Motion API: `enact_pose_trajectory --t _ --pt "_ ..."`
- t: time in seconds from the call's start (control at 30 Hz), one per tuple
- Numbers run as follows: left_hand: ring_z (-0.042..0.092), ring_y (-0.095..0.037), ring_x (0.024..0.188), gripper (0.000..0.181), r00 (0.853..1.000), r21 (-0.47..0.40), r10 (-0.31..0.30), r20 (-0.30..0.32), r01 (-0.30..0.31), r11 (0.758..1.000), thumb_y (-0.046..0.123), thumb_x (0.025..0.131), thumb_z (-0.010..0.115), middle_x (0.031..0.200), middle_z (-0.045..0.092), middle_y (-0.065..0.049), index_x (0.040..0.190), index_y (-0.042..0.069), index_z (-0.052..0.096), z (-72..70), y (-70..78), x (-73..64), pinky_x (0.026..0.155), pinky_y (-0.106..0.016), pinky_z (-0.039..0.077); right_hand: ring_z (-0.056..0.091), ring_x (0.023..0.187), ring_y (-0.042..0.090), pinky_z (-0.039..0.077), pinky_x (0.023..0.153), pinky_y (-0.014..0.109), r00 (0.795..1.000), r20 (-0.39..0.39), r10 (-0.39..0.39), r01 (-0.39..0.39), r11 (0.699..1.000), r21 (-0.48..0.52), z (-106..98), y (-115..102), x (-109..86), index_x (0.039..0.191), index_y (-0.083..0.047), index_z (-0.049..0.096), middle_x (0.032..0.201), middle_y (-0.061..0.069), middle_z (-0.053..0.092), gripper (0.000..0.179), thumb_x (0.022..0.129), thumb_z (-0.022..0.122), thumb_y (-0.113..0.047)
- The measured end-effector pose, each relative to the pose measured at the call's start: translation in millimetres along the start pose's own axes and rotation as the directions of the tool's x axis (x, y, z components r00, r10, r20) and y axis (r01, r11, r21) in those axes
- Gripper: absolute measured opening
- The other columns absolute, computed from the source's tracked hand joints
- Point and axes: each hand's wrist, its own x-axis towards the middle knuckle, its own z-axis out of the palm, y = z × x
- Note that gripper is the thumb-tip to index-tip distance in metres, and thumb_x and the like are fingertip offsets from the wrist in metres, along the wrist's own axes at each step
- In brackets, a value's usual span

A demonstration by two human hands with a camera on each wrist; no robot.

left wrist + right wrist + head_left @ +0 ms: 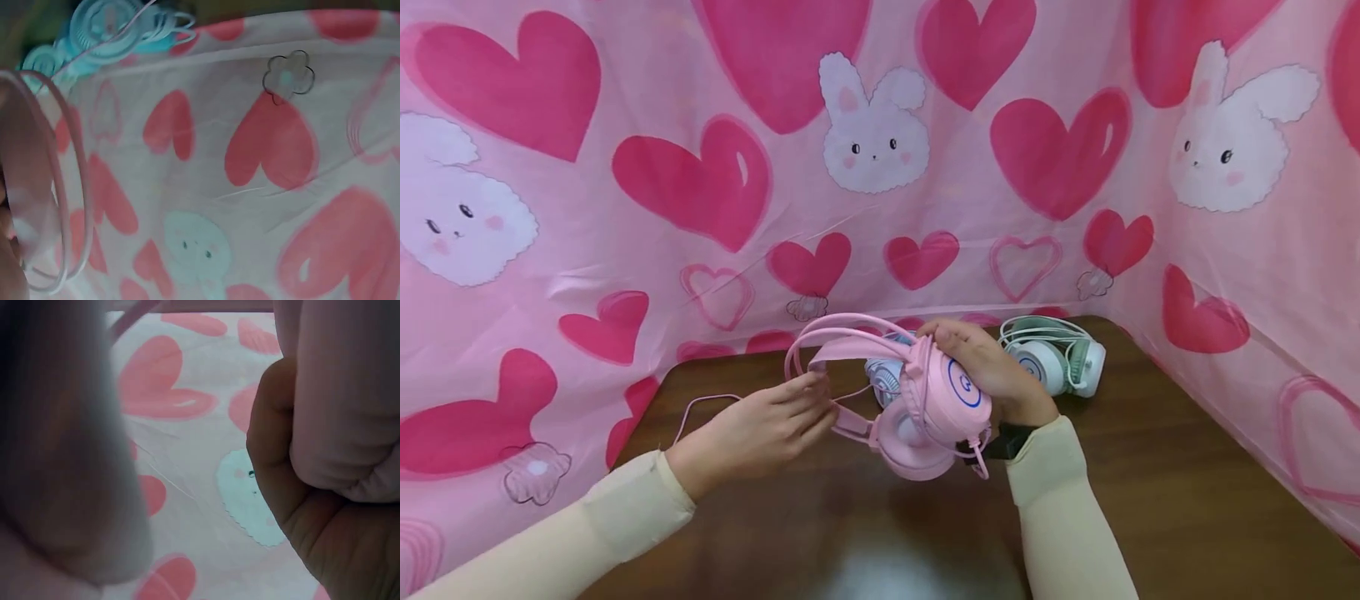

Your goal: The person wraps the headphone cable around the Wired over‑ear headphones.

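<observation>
Both hands carry the weight of the pink headphones [943, 412], which are held up above the near-middle part of the brown surface [1165, 450]. The left hand [778, 425] pinches the soft inner strap [850, 348] with its fingers bent; the right hand [992, 367] is wrapped over the top of the right ear cup, its thumb curled against the shell. This two-point grip looks sound. It would be best to keep the right hand as the main support and let the left only guide, since the strap is thin and likely to flex if tugged. The two cups should turn together so that the band is not twisted. It is also wise to watch the thin cord [715, 396] trailing over the surface on the left, as it could snag; whose cord it is cannot be told.

The headphones are pale pink throughout, tilted, with the arch of two slim tubes [850, 319] towards the left. The right ear cup shows a blue ring with a mark inside; the other cup turns its round, padded cushion [895, 442] outward, lower and nearer. Blue headphones [883, 375] sit just behind, and white-and-green headphones [1093, 367] lie farther right.
</observation>
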Motion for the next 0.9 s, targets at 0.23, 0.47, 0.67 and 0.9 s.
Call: enact_pose_trajectory --t 0.23,0.47,0.67,0.9 --pt "0.045 -0.036 0.125 0.047 0.981 0.221 0.121 0.152 -0.153 0.963 0.013 0.089 0.061 0.130 0.055 -0.021 0.135 0.010 0.055 -8.5 -19.8 5.7 0.112 -0.044 0.025 0.065 0.080 0.023 0.057 0.067 0.030 0.993 -0.007 0.115 -0.114 0.992 0.060 -4 5 1.3 0.115 -0.010 0.061 0.095 0.013 0.063 0.033 0.103 0.043 -0.036" --pt "0.054 -0.032 0.116 0.030 0.967 0.224 0.208 0.149 -0.237 0.945 0.017 0.091 0.063 0.121 0.064 -0.013 0.120 0.011 0.066 -7.8 -15.2 1.0 0.099 -0.037 0.036 0.062 0.086 0.025 0.054 0.072 0.028 0.993 0.058 0.105 -0.107 0.994 0.029 2 18 5.6 0.119 -0.004 0.059 0.100 0.015 0.061 0.035 0.104 0.042 -0.030" --pt "0.062 -0.023 0.096 0.032 0.962 0.092 0.255 0.097 -0.264 0.960 0.009 0.093 0.043 0.092 0.072 0.000 0.091 0.015 0.074 2.1 0.5 -3.4 0.104 -0.038 0.032 0.057 0.104 0.031 0.050 0.088 0.034 0.979 0.109 0.173 -0.167 0.984 -0.064 3 25 8.0 0.125 -0.003 0.056 0.113 0.016 0.058 0.041 0.103 0.043 -0.035" --pt "0.059 -0.018 0.085 0.020 0.974 0.045 0.208 0.092 -0.212 0.976 0.024 0.089 0.047 0.084 0.065 0.003 0.085 0.020 0.066 -0.5 11.8 3.2 0.083 -0.033 0.040 0.055 0.086 0.022 0.049 0.072 0.027 0.974 0.143 0.173 -0.150 0.976 -0.158 5 26 14.5 0.110 -0.005 0.061 0.094 0.013 0.056 0.037 0.103 0.044 -0.037"
